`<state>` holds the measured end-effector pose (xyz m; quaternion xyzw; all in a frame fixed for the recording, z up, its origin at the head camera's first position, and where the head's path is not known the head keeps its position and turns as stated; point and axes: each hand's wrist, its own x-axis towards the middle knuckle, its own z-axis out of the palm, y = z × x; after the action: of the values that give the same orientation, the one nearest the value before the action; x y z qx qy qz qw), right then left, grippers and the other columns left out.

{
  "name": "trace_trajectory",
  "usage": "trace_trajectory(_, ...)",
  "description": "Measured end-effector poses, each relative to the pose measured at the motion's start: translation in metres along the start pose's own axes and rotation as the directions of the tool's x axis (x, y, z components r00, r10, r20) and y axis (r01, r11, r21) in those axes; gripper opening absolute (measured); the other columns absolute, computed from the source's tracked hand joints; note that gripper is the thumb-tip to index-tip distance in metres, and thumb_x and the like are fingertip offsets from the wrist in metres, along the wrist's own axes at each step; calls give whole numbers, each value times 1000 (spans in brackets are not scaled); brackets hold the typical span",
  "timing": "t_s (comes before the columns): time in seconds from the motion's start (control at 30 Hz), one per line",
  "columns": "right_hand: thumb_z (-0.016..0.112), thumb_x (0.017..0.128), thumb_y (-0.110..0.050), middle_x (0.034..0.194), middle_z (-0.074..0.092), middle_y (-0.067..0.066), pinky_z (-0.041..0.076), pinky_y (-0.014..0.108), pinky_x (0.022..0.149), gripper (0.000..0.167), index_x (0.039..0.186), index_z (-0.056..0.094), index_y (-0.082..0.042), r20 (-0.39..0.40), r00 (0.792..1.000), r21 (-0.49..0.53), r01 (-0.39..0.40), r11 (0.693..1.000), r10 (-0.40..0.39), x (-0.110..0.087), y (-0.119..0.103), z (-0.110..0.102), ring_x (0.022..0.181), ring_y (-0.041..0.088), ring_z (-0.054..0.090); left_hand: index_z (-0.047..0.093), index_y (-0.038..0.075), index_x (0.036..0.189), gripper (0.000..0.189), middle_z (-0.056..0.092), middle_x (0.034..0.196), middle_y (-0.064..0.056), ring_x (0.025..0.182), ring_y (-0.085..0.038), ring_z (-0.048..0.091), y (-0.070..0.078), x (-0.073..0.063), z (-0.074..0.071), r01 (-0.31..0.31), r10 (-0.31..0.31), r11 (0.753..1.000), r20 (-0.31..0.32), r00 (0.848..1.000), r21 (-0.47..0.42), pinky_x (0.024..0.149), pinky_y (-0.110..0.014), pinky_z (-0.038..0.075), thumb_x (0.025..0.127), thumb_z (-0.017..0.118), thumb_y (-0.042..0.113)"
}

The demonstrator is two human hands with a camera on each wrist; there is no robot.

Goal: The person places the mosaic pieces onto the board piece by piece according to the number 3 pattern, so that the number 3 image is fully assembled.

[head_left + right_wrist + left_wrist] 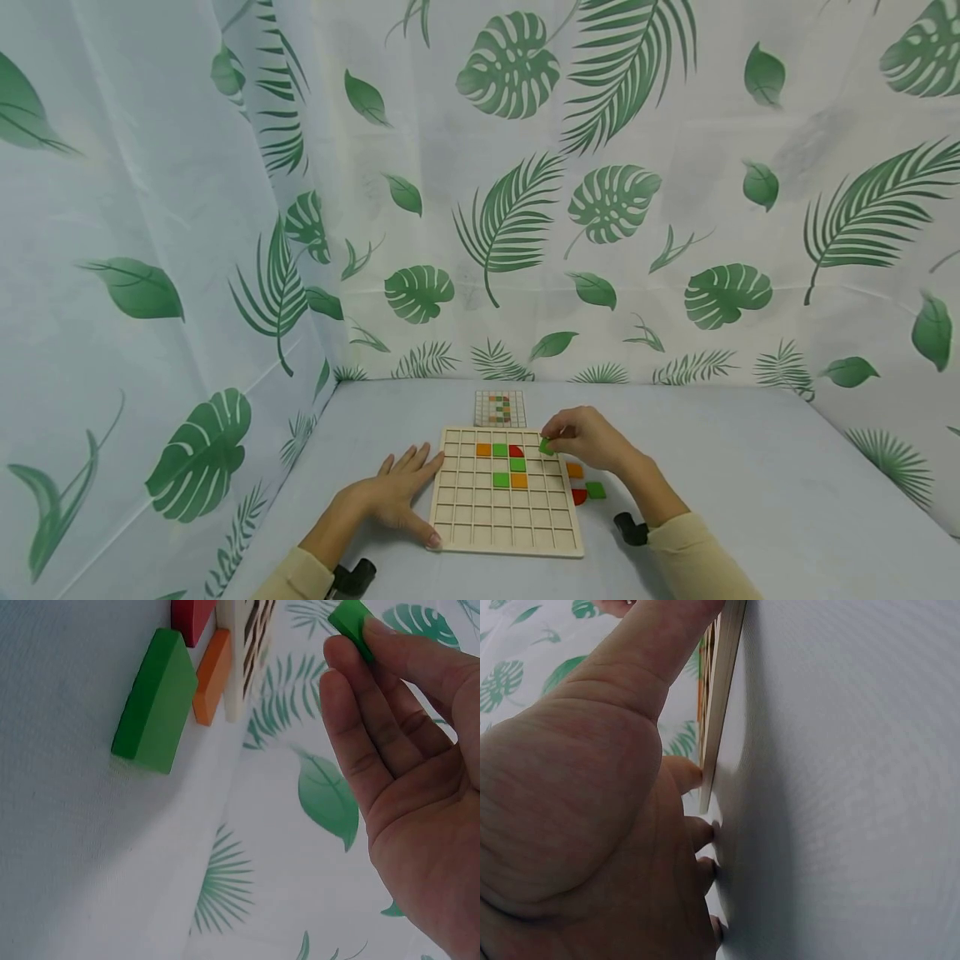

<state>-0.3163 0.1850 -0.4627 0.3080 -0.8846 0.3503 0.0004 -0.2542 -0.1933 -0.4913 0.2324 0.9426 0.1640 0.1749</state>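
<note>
Pale square wooden grid board (pixel 480 515): seen from my remote post through the head camera, it lies flat on the white-covered table (pixel 750 467), twelve o'clock pointing away from the person.
Right hand (pixel 588 437): between the board's one and two o'clock, thumb and fingertips pinch a green square tile (pixel 546 447), apparently painted wood; the right wrist view shows me the piece raised, apart from the board.
Left hand (pixel 397 493): at nine o'clock, fingers spread and gripping nothing, thumb at the board's corner toward eight; steadying it, I judge.
On the grid: six wood-look tiles, with a far orange square (pixel 483 450), far green square (pixel 500 450) and red quarter-round (pixel 516 451) in one row; a middle green square (pixel 517 465) at the red's six o'clock; then a near green square (pixel 501 480) beside a near orange square (pixel 519 481).
At three o'clock: off the board, a spare orange square (pixel 574 471), spare red rounded tile (pixel 579 497) and spare green square (pixel 596 490).
White printed pattern card (pixel 500 409): at twelve o'clock, apparently paper, seemingly showing a coloured 3.
Copying step: midway, I judge, the pinched tile not yet placed.
Next cell: if I read the small print rightly, the move calls for lowering it squarely at the near orange square's six o'clock.
</note>
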Motion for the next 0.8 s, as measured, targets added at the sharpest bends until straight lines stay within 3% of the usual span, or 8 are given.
trace_trajectory(0.27,79,92,-8,98,77,-3,57,24,67,14,106,80,-6,34,999,32,-8,999,7,3,-4,5,75,10,63,12,20,169,135,3,176,-16,163,-40,1,-1,0,0,3,-3,1000,4,1000,2,128,-66,3,69,82,77)
trace_trajectory(0.5,77,93,-8,102,77,-1,58,21,77,15,107,79,-6,67,998,55,-10,998,6,7,-8,11,85,11,67,12,20,169,135,2,176,-17,163,-40,1,-1,0,0,0,0,1000,4,1000,5,128,-67,3,69,82,76)
trace_trajectory(0.8,78,93,-7,99,78,0,58,22,75,9,102,80,-8,159,987,70,-13,997,2,9,-18,19,81,12,66,13,18,169,134,3,176,-18,163,-41,1,0,0,0,-6,6,1000,2,1000,2,128,-67,3,69,82,75)
